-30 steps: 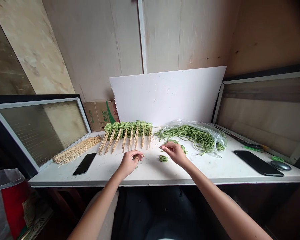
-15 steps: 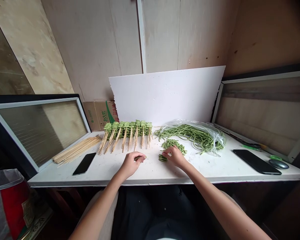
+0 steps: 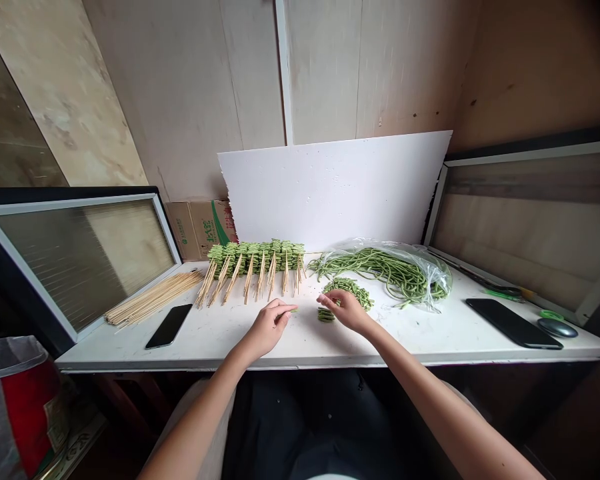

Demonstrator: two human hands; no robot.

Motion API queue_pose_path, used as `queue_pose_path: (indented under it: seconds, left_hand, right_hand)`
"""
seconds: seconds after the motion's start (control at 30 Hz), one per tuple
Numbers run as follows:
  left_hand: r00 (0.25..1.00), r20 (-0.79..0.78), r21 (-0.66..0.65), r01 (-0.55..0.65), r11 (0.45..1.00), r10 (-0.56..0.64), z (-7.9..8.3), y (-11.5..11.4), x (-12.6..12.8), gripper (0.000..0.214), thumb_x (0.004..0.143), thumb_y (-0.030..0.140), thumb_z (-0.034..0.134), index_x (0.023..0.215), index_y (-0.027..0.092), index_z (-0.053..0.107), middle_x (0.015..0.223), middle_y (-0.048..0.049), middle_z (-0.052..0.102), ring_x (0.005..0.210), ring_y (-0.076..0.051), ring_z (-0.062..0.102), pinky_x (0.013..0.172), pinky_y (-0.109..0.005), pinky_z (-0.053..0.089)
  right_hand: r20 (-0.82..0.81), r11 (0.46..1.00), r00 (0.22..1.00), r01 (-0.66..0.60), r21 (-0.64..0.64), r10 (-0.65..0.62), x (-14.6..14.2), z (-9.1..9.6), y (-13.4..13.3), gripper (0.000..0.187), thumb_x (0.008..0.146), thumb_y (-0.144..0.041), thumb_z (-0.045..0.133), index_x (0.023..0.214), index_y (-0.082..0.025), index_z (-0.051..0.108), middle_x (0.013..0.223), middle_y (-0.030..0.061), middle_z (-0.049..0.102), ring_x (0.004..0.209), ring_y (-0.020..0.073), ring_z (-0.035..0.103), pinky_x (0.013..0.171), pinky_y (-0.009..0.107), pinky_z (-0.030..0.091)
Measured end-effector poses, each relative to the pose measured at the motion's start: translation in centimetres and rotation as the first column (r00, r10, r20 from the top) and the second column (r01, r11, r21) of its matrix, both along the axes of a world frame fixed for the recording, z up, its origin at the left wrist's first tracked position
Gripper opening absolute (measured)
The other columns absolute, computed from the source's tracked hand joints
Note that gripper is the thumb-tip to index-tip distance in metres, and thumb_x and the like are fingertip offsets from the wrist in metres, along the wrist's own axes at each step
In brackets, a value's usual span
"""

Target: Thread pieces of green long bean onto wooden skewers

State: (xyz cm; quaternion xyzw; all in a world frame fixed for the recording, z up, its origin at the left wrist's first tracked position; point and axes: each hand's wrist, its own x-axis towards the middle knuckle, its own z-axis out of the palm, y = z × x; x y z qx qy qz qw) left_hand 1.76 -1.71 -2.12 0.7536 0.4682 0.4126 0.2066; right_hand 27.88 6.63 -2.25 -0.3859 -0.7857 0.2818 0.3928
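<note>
My left hand (image 3: pixel 265 328) is closed in a pinch over the white tabletop, with a green bean piece (image 3: pixel 294 310) poking out past the fingertips. To its right, my right hand (image 3: pixel 347 310) hovers with thumb and fingers slightly apart and nothing visible between them. Just under its fingertips lies a small neat row of cut bean pieces (image 3: pixel 325 315). Behind that hand is a loose heap of cut pieces (image 3: pixel 353 287), partly covered by it. Skewered beans (image 3: pixel 255 257) are stacked farther back on the left, their stick ends toward me.
Bare bamboo skewers (image 3: pixel 153 300) lie at left beside a phone (image 3: pixel 169 327). Long beans (image 3: pixel 380 263) spill from a clear plastic bag (image 3: pixel 433 273). On the right are another phone (image 3: pixel 513 323) and a dark mouse-like object (image 3: pixel 557 327). A white board (image 3: pixel 335 190) stands behind.
My left hand has turned slightly, and the bean piece now points right from its fingertips. My right hand has lifted a little off the small row, its fingers straighter.
</note>
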Motion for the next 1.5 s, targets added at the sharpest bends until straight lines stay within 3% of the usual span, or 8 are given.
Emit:
queue_pose_path:
  seconds: [0.1, 0.2, 0.47, 0.87, 1.1, 1.3, 1.37, 1.5]
  left_hand:
    - [0.998, 0.060, -0.017, -0.031, 0.999, 0.032, 0.2, -0.2, 0.6, 0.037, 0.100, 0.040, 0.062, 0.130, 0.023, 0.074, 0.112, -0.0103, 0.073, 0.095, -0.022, 0.067, 0.085, -0.034, 0.054]
    - [0.992, 0.124, -0.058, -0.031, 0.998, 0.038, 0.5, -0.4, 1.0, 0.044, 0.097, 0.040, 0.067, 0.137, 0.021, 0.069, 0.101, -0.0086, 0.075, 0.082, -0.020, 0.067, 0.081, -0.034, 0.055]
    - [0.995, 0.089, 0.004, -0.039, 0.999, 0.038, 1.3, -0.8, 1.0, 0.028, 0.094, 0.040, 0.072, 0.114, 0.022, 0.080, 0.101, -0.0093, 0.077, 0.091, -0.024, 0.070, 0.085, -0.035, 0.055]
    - [1.000, -0.007, 0.150, -0.014, 0.989, 0.015, 1.6, -1.3, 1.4, 0.014, 0.096, 0.033, 0.071, 0.096, 0.023, 0.082, 0.092, -0.0068, 0.078, 0.086, -0.024, 0.069, 0.083, -0.035, 0.051]
    - [0.984, -0.164, 0.131, 0.095, 0.987, -0.073, 1.0, -1.4, 1.4, 0.029, 0.091, 0.009, 0.058, 0.075, 0.022, 0.078, 0.079, -0.0029, 0.076, 0.079, -0.019, 0.065, 0.097, -0.036, 0.043]
    - [0.988, -0.090, 0.045, 0.132, 0.990, -0.127, 1.0, -1.0, 1.0, 0.029, 0.086, 0.005, 0.058, 0.073, 0.020, 0.079, 0.074, -0.0019, 0.075, 0.074, -0.017, 0.065, 0.089, -0.032, 0.048]
    - [0.994, -0.017, 0.005, 0.104, 0.995, -0.104, 1.1, -0.7, 0.6, 0.024, 0.090, 0.013, 0.061, 0.077, 0.018, 0.080, 0.075, -0.0040, 0.075, 0.071, -0.017, 0.066, 0.079, -0.030, 0.050]
    - [0.995, 0.100, -0.023, 0.024, 0.999, -0.021, 1.2, -0.4, -0.2, 0.024, 0.095, 0.033, 0.066, 0.089, 0.016, 0.083, 0.078, -0.0072, 0.075, 0.070, -0.018, 0.066, 0.069, -0.029, 0.051]
  right_hand:
    - [-0.045, 0.985, 0.984, -0.172, -0.032, 0.171, -1.3, 1.1, -2.0, 0.045, 0.094, -0.062, 0.066, 0.105, -0.021, 0.081, 0.107, 0.0105, 0.080, 0.088, 0.0249, 0.074, 0.071, 0.034, 0.056]
    - [-0.054, 0.972, 0.970, -0.236, 0.016, 0.236, -2.7, 1.3, -3.5, 0.041, 0.090, -0.060, 0.073, 0.107, -0.024, 0.081, 0.108, 0.0095, 0.080, 0.089, 0.0242, 0.073, 0.071, 0.034, 0.055]
    - [-0.198, 0.978, 0.972, -0.090, 0.186, 0.128, -3.1, 0.7, -3.4, 0.029, 0.093, -0.053, 0.072, 0.096, -0.026, 0.081, 0.092, 0.0085, 0.078, 0.088, 0.0257, 0.066, 0.073, 0.038, 0.051]
    - [-0.122, 0.950, 0.974, -0.153, 0.272, 0.192, -3.7, 1.2, -5.0, 0.018, 0.095, -0.044, 0.073, 0.092, -0.026, 0.077, 0.088, 0.0073, 0.073, 0.089, 0.0259, 0.060, 0.078, 0.038, 0.048]
    - [-0.171, 0.937, 0.925, -0.319, 0.139, 0.340, -3.8, 0.7, -4.6, 0.012, 0.090, -0.030, 0.077, 0.081, -0.023, 0.077, 0.082, 0.0058, 0.071, 0.089, 0.0242, 0.061, 0.085, 0.038, 0.047]
    - [-0.263, 0.852, 0.821, -0.524, 0.004, 0.506, -3.3, 0.9, -4.2, 0.021, 0.089, -0.041, 0.079, 0.081, -0.021, 0.079, 0.083, 0.0061, 0.070, 0.082, 0.0212, 0.064, 0.081, 0.036, 0.051]
    - [-0.290, 0.881, 0.841, -0.472, 0.016, 0.456, -2.8, 1.2, -3.8, 0.025, 0.088, -0.046, 0.080, 0.085, -0.022, 0.081, 0.086, 0.0073, 0.072, 0.083, 0.0220, 0.065, 0.081, 0.036, 0.052]
    - [-0.194, 0.982, 0.964, -0.167, 0.086, 0.181, -1.1, 1.4, -1.8, 0.034, 0.092, -0.053, 0.074, 0.094, -0.021, 0.084, 0.089, 0.0109, 0.075, 0.089, 0.0267, 0.066, 0.077, 0.038, 0.051]
